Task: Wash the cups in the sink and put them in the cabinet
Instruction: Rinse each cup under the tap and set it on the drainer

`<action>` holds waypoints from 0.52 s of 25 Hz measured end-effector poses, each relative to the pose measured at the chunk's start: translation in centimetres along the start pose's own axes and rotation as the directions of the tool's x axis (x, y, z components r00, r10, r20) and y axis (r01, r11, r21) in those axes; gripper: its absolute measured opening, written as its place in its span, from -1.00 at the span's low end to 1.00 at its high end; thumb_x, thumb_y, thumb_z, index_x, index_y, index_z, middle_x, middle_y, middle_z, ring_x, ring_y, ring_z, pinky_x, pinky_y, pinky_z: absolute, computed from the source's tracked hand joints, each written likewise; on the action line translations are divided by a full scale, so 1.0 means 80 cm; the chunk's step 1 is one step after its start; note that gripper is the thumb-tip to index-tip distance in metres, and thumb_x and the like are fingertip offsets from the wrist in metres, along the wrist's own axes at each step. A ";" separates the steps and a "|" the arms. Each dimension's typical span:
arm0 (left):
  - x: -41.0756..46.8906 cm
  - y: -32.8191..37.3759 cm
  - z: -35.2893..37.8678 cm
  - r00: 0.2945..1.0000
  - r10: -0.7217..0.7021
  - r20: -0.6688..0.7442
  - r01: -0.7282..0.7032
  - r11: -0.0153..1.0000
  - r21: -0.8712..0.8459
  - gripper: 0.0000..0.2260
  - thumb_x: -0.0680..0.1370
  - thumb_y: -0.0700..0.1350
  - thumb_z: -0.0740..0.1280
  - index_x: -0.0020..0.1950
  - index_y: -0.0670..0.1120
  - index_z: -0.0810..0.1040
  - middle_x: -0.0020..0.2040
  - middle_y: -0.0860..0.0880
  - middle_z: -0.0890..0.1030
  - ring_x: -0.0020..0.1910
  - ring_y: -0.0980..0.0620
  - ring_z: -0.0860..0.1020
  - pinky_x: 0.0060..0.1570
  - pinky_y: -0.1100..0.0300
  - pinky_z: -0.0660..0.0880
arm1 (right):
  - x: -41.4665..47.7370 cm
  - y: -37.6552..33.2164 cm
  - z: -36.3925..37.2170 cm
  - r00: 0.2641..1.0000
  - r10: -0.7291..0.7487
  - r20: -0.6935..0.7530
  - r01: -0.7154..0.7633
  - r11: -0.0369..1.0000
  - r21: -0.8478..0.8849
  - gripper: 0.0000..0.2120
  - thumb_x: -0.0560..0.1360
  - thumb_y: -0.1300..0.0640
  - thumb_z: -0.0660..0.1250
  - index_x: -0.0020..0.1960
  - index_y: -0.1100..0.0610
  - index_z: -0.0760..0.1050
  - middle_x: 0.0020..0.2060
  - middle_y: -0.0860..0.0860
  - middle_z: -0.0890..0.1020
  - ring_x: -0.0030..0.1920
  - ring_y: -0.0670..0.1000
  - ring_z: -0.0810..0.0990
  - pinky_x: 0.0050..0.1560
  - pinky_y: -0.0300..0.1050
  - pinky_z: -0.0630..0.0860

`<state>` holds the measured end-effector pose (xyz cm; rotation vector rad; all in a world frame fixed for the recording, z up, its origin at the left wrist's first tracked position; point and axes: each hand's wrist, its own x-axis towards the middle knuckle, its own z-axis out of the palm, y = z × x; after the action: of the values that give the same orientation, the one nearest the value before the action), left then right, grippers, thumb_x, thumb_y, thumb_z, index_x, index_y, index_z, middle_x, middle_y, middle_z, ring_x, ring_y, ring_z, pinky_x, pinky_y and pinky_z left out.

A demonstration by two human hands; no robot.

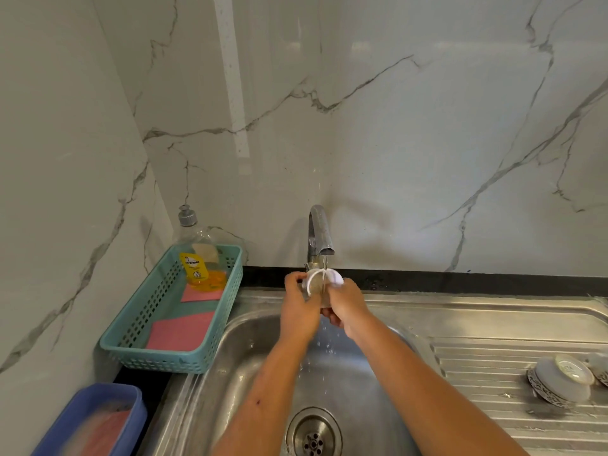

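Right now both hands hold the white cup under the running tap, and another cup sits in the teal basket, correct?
No. The head view shows the other cup on the ribbed drainboard right of the basin, not in the teal basket. The left hand and right hand do hold the white cup under the running tap.

- Both arms are bare and stretched out forward. The left forearm (263, 399) and right forearm (427, 390) angle in toward each other, so the hands meet in the middle.
- Left hand (301, 306): back of the hand faces up, with the fingers curled over the left side of a white cup (336, 277) and the fingertips up at its rim.
- Right hand (347, 299): wrapped round the cup's right side, fingers tucked underneath, a couple of fingertips poking out below.
- The hands sit right up against each other with the cup between them.
- Wrists look pretty straight.
- There's a small dark mark partway along the left forearm.
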<state>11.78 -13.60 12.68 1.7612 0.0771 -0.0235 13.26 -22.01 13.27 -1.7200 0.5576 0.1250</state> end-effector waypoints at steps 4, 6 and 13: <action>-0.004 -0.009 0.003 0.998 -0.056 0.008 0.057 0.998 -0.003 -0.72 0.55 -0.21 0.18 0.14 0.15 0.42 0.06 -0.07 0.59 -0.03 -0.11 0.60 -0.07 -0.07 0.62 | 0.000 0.011 -0.003 0.993 0.094 0.066 -0.084 0.987 -0.139 -0.85 0.48 0.23 0.26 -0.01 0.26 0.53 -0.29 0.17 0.62 -0.42 0.04 0.56 -0.41 -0.18 0.47; 0.003 0.004 -0.018 0.981 -0.109 0.160 0.080 0.981 0.176 -0.77 0.57 -0.19 0.17 0.08 0.11 0.48 0.02 -0.05 0.56 -0.09 -0.07 0.58 -0.15 0.01 0.62 | -0.005 0.009 -0.016 0.987 -0.129 0.097 0.161 0.789 -0.593 -0.92 0.48 0.23 0.27 -0.12 0.22 0.53 -0.26 0.17 0.67 -0.37 0.05 0.63 -0.34 -0.16 0.52; 0.010 0.017 -0.036 0.984 -0.069 0.164 -0.028 0.851 0.525 -0.70 0.57 -0.14 0.19 0.28 0.04 0.47 0.11 -0.05 0.60 -0.06 -0.05 0.58 -0.09 0.11 0.56 | -0.009 0.004 -0.005 0.877 -0.441 0.189 0.392 0.432 -0.812 -0.77 0.57 0.23 0.19 0.19 0.24 0.48 0.01 0.19 0.62 -0.03 0.19 0.64 -0.04 0.00 0.58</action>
<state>12.57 -10.97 14.49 2.3018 -0.0466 -0.2383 12.38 -22.19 13.35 -2.7879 0.0318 -0.0315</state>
